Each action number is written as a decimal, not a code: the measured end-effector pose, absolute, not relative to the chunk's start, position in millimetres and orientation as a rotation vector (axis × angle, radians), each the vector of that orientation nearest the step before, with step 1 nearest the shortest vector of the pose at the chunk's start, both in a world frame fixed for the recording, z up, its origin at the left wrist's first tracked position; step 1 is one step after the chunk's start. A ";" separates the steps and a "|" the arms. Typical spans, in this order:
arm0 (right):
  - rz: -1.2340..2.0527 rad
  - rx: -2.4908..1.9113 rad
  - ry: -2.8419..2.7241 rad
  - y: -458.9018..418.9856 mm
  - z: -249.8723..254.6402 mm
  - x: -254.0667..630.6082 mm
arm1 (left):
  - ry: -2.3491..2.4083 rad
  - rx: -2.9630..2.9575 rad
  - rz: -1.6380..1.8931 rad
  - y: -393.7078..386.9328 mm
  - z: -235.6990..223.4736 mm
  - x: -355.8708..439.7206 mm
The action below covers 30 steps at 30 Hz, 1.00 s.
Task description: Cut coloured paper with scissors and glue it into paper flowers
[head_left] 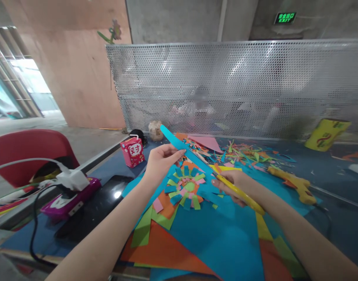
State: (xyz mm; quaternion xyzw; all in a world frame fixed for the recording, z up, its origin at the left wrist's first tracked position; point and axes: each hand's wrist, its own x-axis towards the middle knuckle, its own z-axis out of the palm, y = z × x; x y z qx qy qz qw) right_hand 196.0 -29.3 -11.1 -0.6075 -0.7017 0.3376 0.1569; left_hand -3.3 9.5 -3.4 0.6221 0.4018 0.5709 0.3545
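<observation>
My left hand (160, 160) pinches a long blue paper strip (179, 145) that slants up to the far left above the table. My right hand (235, 186) is closed around yellow-handled scissors (240, 193), whose tip meets the strip's lower end near the middle. Below the strip lies a round paper flower (186, 188) of blue, green, pink and orange slips on large blue (225, 238) and orange (164, 249) sheets.
A yellow glue gun (292, 183) lies at the right. Paper scraps (243, 154) litter the far table. A pink drink carton (132, 151), a black phone (99, 203) and a magenta box with a white plug (70, 191) sit left. A perforated metal screen (240, 86) stands behind.
</observation>
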 end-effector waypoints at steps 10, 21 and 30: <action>0.924 -1.623 -1.959 -29.8 -19.5 195.3 | 0.919 1.602 1.448 6.9 -3.5 -0.6; 1.040 -1.741 -1.898 -30.3 -14.4 191.8 | 0.893 1.580 1.439 6.9 -3.5 0.3; 1.018 -1.546 -1.949 -37.0 -8.7 193.1 | 0.910 1.566 1.414 3.1 -1.6 3.8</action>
